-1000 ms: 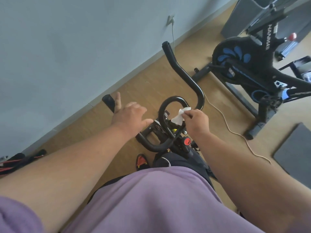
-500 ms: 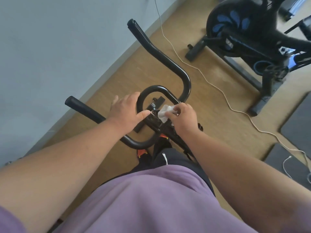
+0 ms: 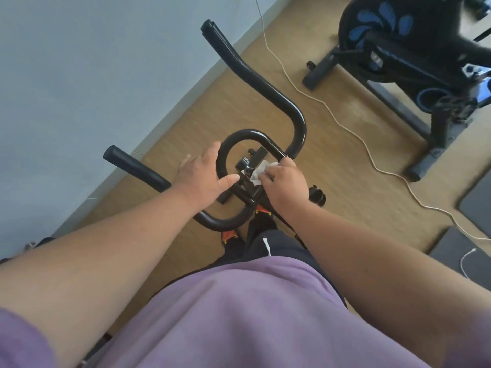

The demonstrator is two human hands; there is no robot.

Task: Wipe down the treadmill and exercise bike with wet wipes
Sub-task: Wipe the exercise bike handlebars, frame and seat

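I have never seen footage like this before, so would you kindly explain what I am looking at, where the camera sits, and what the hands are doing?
There is no machine here: a person wears a wide-angle camera on the head, so the view looks down past a purple shirt to their own arms. In front stands the black tubular handlebar of an exercise bike. The right hand pinches a crumpled white wet wipe against the black bracket at the handlebar's centre. The left hand rests open on the handlebar's inner loop. On the tan floor lie a white cable and dark mats, with a second black and blue exercise bike standing beyond.
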